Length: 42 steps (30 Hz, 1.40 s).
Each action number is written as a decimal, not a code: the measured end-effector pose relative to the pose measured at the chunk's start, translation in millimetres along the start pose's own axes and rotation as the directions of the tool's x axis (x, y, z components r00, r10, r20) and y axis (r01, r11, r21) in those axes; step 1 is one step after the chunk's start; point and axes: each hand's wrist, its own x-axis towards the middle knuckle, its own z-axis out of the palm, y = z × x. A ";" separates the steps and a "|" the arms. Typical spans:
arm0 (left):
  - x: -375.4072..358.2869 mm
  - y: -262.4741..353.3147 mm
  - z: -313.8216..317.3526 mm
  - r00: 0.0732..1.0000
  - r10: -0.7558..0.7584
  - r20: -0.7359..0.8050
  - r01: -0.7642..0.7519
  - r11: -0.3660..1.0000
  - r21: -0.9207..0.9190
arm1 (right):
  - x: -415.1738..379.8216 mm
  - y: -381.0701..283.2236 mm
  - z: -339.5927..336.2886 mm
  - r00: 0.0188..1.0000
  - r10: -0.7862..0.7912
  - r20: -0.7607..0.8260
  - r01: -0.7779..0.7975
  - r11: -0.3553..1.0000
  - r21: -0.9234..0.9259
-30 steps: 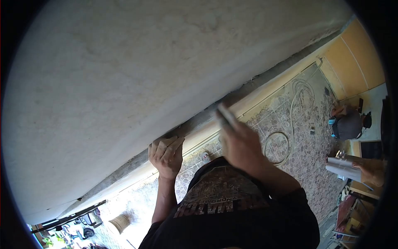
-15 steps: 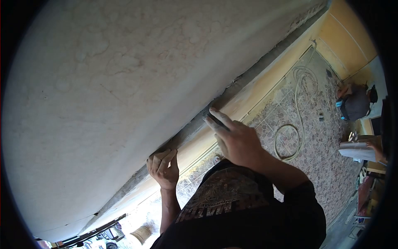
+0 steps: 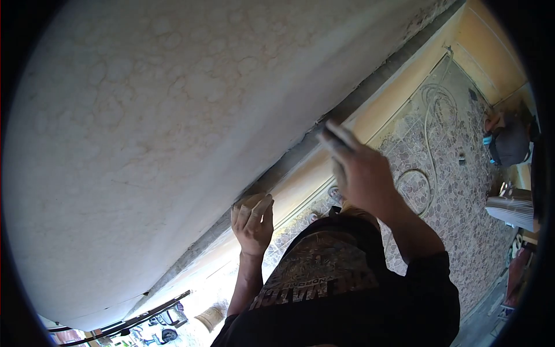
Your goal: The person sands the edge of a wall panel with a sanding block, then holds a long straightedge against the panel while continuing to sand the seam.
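A pebble-patterned floor (image 3: pixel 457 231) runs along the foot of the wall. On it lies a pale hose (image 3: pixel 425 150), partly coiled, and a small dark object (image 3: pixel 461 161) sits near the hose.

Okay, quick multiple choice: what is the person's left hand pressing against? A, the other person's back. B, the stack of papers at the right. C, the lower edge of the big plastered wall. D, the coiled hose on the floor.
C: the left hand rests, fingers together over a small tan block, on the wall along its bottom edge, well apart from the hose.
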 end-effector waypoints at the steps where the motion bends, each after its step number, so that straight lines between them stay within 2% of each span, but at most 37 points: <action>1: 3.1 -0.7 4.8 1.000 -0.005 -0.002 0.005 1.000 -0.001 | 0.3 7.7 4.1 1.000 0.029 -0.003 -0.029 1.000 -0.003; 2: 3.2 -1.6 8.9 1.000 0.006 -0.022 -0.006 1.000 0.011 | -1.0 13.8 6.4 0.998 0.057 0.002 -0.057 0.998 -0.008; 4: 4.5 2.5 16.0 0.999 0.012 -0.037 -0.011 1.000 0.029 | -5.5 -16.1 10.1 0.998 0.019 0.067 -0.019 1.000 -0.015; 6: 11.7 3.8 20.0 0.998 0.032 -0.059 -0.028 0.997 0.070 | -12.6 -30.2 22.7 0.989 -0.104 0.106 0.090 0.987 0.130; 9: 11.9 2.1 21.8 0.996 0.057 -0.068 -0.051 0.995 0.087 | -6.0 -11.9 10.5 0.981 -0.161 0.107 0.132 0.962 0.239; 11: 9.0 -0.5 23.4 0.993 0.084 -0.085 -0.076 0.992 0.098 | 1.2 8.4 -4.1 0.981 -0.085 0.173 0.025 0.946 0.324; 12: 7.8 -1.9 24.1 0.993 0.069 -0.100 -0.057 0.992 0.113 | 4.3 19.7 -7.1 0.978 -0.111 0.179 0.048 0.944 0.326; 14: 3.9 -1.9 26.1 0.992 0.085 -0.098 -0.073 0.990 0.120 | 15.7 42.9 -15.8 0.963 -0.236 0.132 0.141 0.855 0.499; 15: 4.6 -0.9 27.6 0.988 0.086 -0.128 -0.072 0.991 0.110 | 18.1 48.4 -18.4 0.965 -0.212 0.154 0.083 0.805 0.588; 16: 5.4 0.4 28.0 0.986 0.049 -0.158 -0.028 0.991 0.133 | 22.3 50.7 -19.3 0.949 -0.263 0.173 0.114 0.800 0.588; 18: 4.5 3.5 26.9 0.982 0.057 -0.180 -0.034 0.991 0.131 | 27.7 53.2 -19.3 0.958 -0.279 0.060 0.171 0.729 0.662; 20: 2.1 5.7 25.7 0.976 -0.005 -0.219 0.039 0.987 0.153 | 31.4 53.5 -18.0 0.933 -0.356 0.051 0.239 0.720 0.651; 23: -8.9 3.7 20.7 0.958 -0.064 -0.280 0.123 0.973 0.197 | 39.1 51.3 -13.3 0.874 -0.416 0.249 0.237 0.814 0.530; 24: -13.2 3.3 19.2 0.948 -0.087 -0.306 0.159 0.963 0.219 | 39.8 48.7 -11.7 0.864 -0.435 0.253 0.250 0.808 0.533; 27: -25.6 2.5 16.6 0.919 -0.147 -0.366 0.244 0.941 0.235 | 40.5 30.0 -4.8 0.828 -0.530 0.180 0.472 0.834 0.284; 28: -28.0 2.9 17.3 0.905 -0.167 -0.390 0.269 0.937 0.223 | 39.8 20.4 -4.7 0.818 -0.543 0.191 0.483 0.828 0.286; 31: -28.0 7.4 20.5 0.884 -0.200 -0.422 0.308 0.929 0.206 | 37.6 3.7 -7.8 0.817 -0.530 0.229 0.512 0.848 0.137; 35: -24.6 12.7 20.5 0.870 -0.221 -0.441 0.330 0.925 0.189 | 46.5 32.1 -25.2 0.788 -0.553 0.269 0.515 0.833 0.203; 37: -21.2 13.1 19.0 0.882 -0.200 -0.426 0.303 0.934 0.189 | 56.1 49.8 -39.0 0.768 -0.562 0.306 0.484 0.823 0.296; 38: -17.7 15.0 20.4 0.872 -0.211 -0.441 0.318 0.930 0.183 | 60.0 51.9 -40.9 0.756 -0.573 0.316 0.498 0.817 0.290; 40: 0.3 26.4 20.6 0.920 -0.216 -0.328 0.289 0.937 0.196 | 68.9 54.1 -43.7 0.710 -0.657 0.253 0.566 0.747 0.348; 42: 20.4 29.6 24.3 0.916 -0.215 -0.339 0.287 0.942 0.177 | 76.6 37.4 -38.5 0.667 -0.704 0.244 0.615 0.705 0.353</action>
